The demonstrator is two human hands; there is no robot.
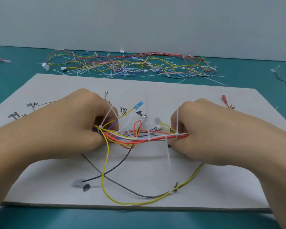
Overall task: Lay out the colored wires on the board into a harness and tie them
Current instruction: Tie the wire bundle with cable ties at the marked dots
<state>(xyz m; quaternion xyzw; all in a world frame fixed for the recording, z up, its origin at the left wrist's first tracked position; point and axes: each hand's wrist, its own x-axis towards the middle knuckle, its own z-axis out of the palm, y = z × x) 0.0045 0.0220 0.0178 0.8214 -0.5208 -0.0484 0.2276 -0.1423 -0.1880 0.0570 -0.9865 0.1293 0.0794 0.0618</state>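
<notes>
- While it hovers over the board (139, 172), the left hand (76, 123) curls round the bundle (155, 138).
- Right hand (205, 129) pinches the bundle's other end.

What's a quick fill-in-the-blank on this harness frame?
1. The zip ties round the wire bundle are ____.
2. The yellow wire rising between the left hand and right hand ends in a ____ terminal.
3. The loose red terminal lies on the board beyond the ____ hand.
Missing: white; blue; right.
</notes>
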